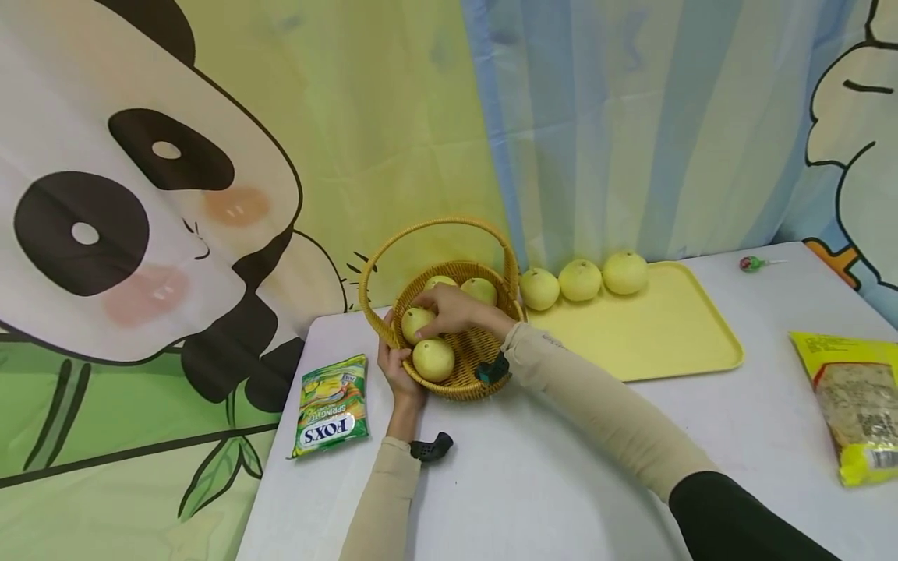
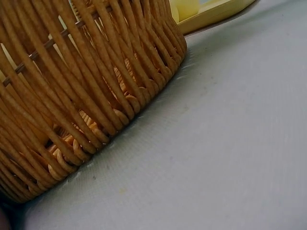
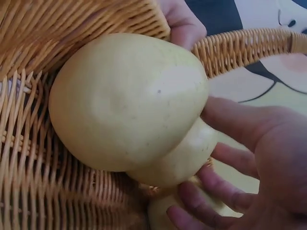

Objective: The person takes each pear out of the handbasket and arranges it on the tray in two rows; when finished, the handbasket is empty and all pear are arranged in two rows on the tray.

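Note:
A wicker basket with a tall arched handle stands on the table, and several pale yellow pears lie inside it. My left hand grips the basket's left rim; the left wrist view shows only the woven side of the basket close up. My right hand reaches into the basket, thumb and fingers round a pear near the left wall. In the right wrist view the thumb and fingers of the right hand touch that pear, partly hidden behind a nearer pear.
A yellow tray lies right of the basket, with three pears along its back left edge. A green candy bag lies at left. Farther right are a lollipop and a yellow packet. Printed curtains hang behind the table.

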A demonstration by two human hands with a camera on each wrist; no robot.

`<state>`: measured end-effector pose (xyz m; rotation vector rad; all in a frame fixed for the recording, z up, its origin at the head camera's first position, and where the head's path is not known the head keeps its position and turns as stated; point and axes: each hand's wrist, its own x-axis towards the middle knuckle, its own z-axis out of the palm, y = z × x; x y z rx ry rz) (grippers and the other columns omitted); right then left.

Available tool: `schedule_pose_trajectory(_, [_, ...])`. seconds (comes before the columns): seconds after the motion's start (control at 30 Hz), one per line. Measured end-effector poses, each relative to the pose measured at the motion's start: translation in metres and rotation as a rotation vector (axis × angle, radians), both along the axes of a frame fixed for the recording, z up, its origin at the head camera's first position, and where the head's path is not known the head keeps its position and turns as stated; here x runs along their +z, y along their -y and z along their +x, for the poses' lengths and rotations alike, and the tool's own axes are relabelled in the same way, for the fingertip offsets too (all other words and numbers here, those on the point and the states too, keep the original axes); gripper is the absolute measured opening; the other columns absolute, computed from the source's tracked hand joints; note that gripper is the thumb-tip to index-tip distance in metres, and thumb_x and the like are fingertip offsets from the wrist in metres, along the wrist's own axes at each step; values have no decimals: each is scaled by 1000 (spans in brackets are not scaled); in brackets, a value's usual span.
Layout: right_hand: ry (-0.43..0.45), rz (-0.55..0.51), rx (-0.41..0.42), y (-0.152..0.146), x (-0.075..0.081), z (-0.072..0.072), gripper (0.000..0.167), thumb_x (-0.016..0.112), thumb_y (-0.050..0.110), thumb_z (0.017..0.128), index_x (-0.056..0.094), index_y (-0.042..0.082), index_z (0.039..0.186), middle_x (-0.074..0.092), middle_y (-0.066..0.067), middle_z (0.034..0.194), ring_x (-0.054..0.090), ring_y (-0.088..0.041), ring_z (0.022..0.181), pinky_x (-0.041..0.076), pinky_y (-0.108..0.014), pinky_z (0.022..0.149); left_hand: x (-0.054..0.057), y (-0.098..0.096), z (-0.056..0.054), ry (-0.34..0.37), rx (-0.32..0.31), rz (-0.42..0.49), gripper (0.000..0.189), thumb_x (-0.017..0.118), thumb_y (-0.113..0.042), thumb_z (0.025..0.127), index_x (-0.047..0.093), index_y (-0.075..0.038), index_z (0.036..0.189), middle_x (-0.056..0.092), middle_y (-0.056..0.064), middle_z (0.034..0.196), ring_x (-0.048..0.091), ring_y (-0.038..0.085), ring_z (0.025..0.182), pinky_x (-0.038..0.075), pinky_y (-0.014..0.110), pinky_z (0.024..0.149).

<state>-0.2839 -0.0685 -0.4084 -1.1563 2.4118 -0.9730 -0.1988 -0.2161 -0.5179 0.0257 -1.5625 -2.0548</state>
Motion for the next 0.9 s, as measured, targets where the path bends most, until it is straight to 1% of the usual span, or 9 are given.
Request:
schedule_pose_trajectory(0.07, [5, 13, -14, 4, 2, 3, 65, 80, 29, 95, 58, 5, 150, 63, -15, 148, 60, -30, 135, 50, -44, 110, 1, 1, 0, -5, 7, -3, 83, 31, -2, 78, 44, -9, 161, 46, 12, 163, 49, 21, 141, 40, 25, 112])
schedule_pose_trajectory(0.17, [41, 26, -22, 10, 2, 5, 64, 78, 29, 95, 55, 7, 151, 59, -15, 153, 57, -32, 139, 48, -46, 113, 2, 1, 0, -11, 20, -12, 83, 32, -2, 78, 44, -8, 161, 46, 13, 163, 49, 19, 140, 39, 25, 112])
schedule_pose_trajectory(0.27, [93, 19, -21, 13, -2, 3, 64, 78, 31, 95, 54, 9, 150, 56, -13, 155, 55, -31, 141, 46, -46, 115, 2, 1, -1, -16, 30, -13, 83, 32, -2, 78, 44, -5, 160, 47, 14, 162, 49, 20, 139, 39, 25, 112])
schedule_pose_trajectory(0.37, [125, 12, -12, 13, -8, 0, 68, 79, 34, 94, 54, 11, 153, 55, -12, 156, 54, -30, 142, 45, -46, 116, 1, 0, -1, -20, 29, -12, 82, 32, 0, 79, 44, -2, 159, 46, 15, 163, 49, 21, 140, 39, 25, 112])
schedule_pose_trajectory(0.47, [135, 6, 8, 12, -11, -2, 69, 80, 32, 94, 54, 12, 155, 55, -12, 156, 54, -30, 141, 45, -46, 115, 1, -1, -1, -26, 26, -13, 81, 32, 0, 79, 43, -1, 159, 46, 15, 163, 48, 22, 142, 39, 26, 113])
schedule_pose_trajectory(0.63, [131, 18, 42, 11, -10, -3, 66, 78, 29, 96, 55, 12, 156, 55, -14, 157, 55, -31, 139, 45, -45, 115, 2, -2, -1, -13, 29, -22, 82, 32, -2, 79, 43, -4, 160, 47, 14, 162, 48, 22, 141, 40, 26, 112])
schedule_pose_trajectory(0.77, [121, 34, 43, 9, -9, -2, 64, 74, 33, 99, 54, 15, 157, 53, -13, 159, 53, -31, 143, 43, -46, 117, 2, -2, 0, -8, 30, -25, 83, 32, -2, 79, 44, -7, 160, 47, 14, 162, 49, 21, 141, 41, 26, 112])
schedule_pose_trajectory(0.9, [151, -1, 32, 3, -6, 2, 61, 69, 39, 102, 54, 17, 157, 51, -11, 162, 48, -31, 148, 41, -48, 119, 0, -1, 0, -8, 31, -24, 82, 32, -2, 79, 45, -6, 160, 47, 13, 162, 50, 18, 141, 42, 24, 112])
